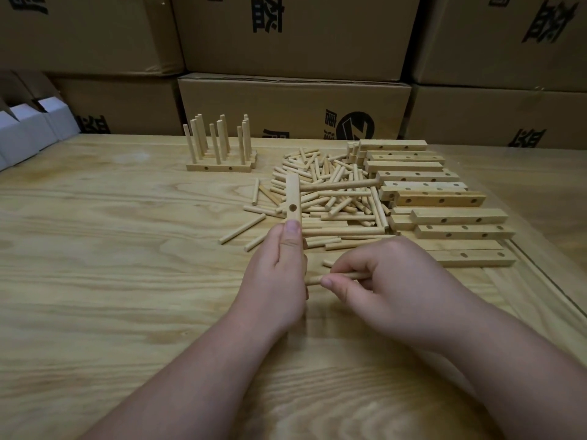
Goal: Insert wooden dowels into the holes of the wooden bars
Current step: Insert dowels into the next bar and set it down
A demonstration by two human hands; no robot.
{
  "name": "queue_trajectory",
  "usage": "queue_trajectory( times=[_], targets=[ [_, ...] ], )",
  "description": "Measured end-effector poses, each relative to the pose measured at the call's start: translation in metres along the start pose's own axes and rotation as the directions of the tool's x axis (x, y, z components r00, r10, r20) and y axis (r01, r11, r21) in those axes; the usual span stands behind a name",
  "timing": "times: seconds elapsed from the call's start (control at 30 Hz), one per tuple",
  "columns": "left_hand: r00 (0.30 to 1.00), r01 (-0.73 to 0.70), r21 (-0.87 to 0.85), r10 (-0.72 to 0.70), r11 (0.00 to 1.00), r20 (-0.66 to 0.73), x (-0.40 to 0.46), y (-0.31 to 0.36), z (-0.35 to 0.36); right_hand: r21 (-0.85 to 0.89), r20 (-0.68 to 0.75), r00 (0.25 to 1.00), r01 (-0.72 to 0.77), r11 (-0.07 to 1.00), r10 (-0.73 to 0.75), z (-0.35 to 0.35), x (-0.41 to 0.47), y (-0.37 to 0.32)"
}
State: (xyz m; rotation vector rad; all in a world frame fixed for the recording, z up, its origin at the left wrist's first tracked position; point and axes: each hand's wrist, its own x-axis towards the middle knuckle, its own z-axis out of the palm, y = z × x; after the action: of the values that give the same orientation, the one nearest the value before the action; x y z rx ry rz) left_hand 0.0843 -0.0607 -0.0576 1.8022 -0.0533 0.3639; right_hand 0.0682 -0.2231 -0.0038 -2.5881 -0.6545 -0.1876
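The left hand (279, 265) hides the lower bar (293, 198); box (295, 109) lettering is cut off.

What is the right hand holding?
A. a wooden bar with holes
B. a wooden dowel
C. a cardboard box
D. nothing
B: the right hand pinches a wooden dowel lying sideways, its tip toward the wooden bar that the left hand holds upright.

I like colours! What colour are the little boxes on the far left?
White, the little boxes at the table's left edge, seen in the head view.
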Motion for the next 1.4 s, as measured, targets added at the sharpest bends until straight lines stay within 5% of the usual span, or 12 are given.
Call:
queue_trajectory(
  times=[0.07,0.2,0.37,0.53,0.67,0.83,1.0,1.17,1.3,1.4],
  targets=[
    [1.000,0.003,-0.016,-0.003,1.000,0.008,-0.0004,0.0012,-0.0002,0.079,0.020,1.000,-0.016,0.997,0.014,0.0013,0.0002,0.0028],
    [1.000,0.008,-0.028,-0.009,1.000,-0.015,-0.0008,0.0028,-0.0020,-0.028,-0.061,0.996,0.062,0.998,-0.064,0.0061,0.0002,0.0021],
    [0.998,0.053,-0.082,-0.056,0.995,-0.039,0.0001,0.0021,-0.0028,0.192,-0.019,1.000,-0.015,0.981,0.019,0.0099,0.0023,0.0045],
    [0.998,0.047,-0.084,-0.050,0.995,-0.038,-0.0001,0.0013,-0.0027,-0.049,-0.086,0.994,0.063,0.997,-0.067,0.0086,0.0002,0.0014],
    [0.998,0.041,-0.100,-0.044,0.994,-0.033,0.0004,0.0012,-0.0027,0.199,-0.021,0.999,-0.035,0.979,0.040,0.0095,0.0021,0.0046],
    [0.998,0.022,-0.079,-0.027,0.997,-0.062,0.0011,-0.0014,0.0011,-0.083,-0.080,0.995,0.045,0.995,-0.052,0.0077,-0.0001,-0.0008],
    [0.999,0.034,-0.026,-0.035,0.999,-0.015,0.0033,-0.0049,-0.0001,0.169,0.016,0.998,-0.070,0.983,0.068,0.0062,0.0022,0.0051],
    [0.998,0.015,-0.030,-0.016,0.999,-0.059,0.0008,-0.0011,0.0027,-0.068,-0.049,0.998,0.032,0.997,-0.035,0.0044,0.0013,0.0032],
    [0.999,0.003,-0.001,-0.003,1.000,-0.032,0.0016,-0.0020,0.0019,0.126,0.021,0.998,-0.068,0.990,0.066,0.0051,0.0032,0.0071],
    [0.999,-0.005,0.005,0.005,1.000,-0.046,0.0016,-0.0016,0.0022,0.003,0.001,1.000,-0.030,1.000,0.030,0.0052,0.0012,0.0045]
  ],
)
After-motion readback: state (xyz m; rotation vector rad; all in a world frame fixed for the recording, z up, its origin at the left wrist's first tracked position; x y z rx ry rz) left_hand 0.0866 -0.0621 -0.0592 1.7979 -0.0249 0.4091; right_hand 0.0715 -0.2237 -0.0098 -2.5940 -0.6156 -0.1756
